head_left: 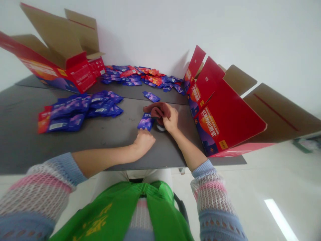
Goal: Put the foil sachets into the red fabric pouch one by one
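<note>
My left hand (144, 143) is closed on the near end of a blue and purple sachet (145, 122), which lies near the front of the grey table. In my right hand (171, 119) is a bunched reddish-brown cloth (157, 109), its folds partly over the far right end of that sachet. A small dark and pale round thing (160, 127) shows under the cloth; its kind I cannot make out. Just beyond my hands lies a single blue sachet (151, 96).
A heap of blue sachets (82, 108) with orange ones at its end lies to the left. Along the wall runs a row of mixed blue and orange sachets (140, 77). Open red cartons stand at left (80, 75) and right (225, 113), flaps up, on the grey table (105, 144).
</note>
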The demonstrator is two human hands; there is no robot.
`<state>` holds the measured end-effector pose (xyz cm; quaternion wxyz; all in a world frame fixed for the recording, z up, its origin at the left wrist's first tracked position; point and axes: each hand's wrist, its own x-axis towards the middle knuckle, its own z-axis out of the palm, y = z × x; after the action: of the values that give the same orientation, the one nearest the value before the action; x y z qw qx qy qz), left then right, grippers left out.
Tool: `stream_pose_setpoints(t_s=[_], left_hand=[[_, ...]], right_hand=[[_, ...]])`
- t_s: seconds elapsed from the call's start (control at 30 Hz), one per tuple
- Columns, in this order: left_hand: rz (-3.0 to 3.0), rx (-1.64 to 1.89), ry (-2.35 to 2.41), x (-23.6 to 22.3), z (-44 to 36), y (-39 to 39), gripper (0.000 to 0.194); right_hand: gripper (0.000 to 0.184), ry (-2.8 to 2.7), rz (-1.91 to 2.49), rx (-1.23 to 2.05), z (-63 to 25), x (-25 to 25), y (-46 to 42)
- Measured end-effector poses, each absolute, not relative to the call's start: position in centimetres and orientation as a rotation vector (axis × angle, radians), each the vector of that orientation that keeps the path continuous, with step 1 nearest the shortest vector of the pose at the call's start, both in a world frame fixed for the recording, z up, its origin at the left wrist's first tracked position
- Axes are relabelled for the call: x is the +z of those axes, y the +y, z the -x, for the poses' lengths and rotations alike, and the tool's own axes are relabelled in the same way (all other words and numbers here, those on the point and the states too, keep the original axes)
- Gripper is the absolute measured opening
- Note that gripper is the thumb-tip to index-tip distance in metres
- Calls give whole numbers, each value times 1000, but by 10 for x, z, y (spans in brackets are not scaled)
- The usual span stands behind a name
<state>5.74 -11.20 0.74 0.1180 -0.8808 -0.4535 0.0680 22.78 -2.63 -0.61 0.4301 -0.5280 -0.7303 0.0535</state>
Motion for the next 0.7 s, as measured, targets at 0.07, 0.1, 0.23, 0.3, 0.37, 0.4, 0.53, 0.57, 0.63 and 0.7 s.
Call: stream_pose_setpoints(t_s=[0.07,0.1,0.23,0.3,0.37,0.4,0.53,0.57,0.63,0.7], left_hand=[[2564,205,-1328,9,-58,-112,31],[2558,204,-1328,10,-58,-113,32],[2618,239,-1333,13,-58,-113,29],[2640,265,-1342,14,-59,-114,29],[2609,262,-1350,15,-59,-115,30],[2583,248,-1364,15,-60,-115,30],[2544,201,-1541,17,-56,-109,32],[2549,189,-1591,17,-53,-106,32],[2571,154,-1617,18,-45,-100,33],[2577,47,-1566,18,-36,-96,33]], right_hand=[[45,-1920,1239,183,-229,-2,-30],[46,-1993,1184,230,-228,0,-32],[49,-2358,1073,392,-213,3,-40],[52,-2485,1086,385,-204,2,-39],[58,-2497,1169,308,-201,0,-34],[61,-2465,1238,263,-202,-1,-31],[73,-2238,1555,139,-221,-6,-16],[75,-2175,1606,134,-229,-8,-13],[75,-2038,1678,144,-242,-13,-7],[68,-1891,1700,179,-252,-18,-2]])
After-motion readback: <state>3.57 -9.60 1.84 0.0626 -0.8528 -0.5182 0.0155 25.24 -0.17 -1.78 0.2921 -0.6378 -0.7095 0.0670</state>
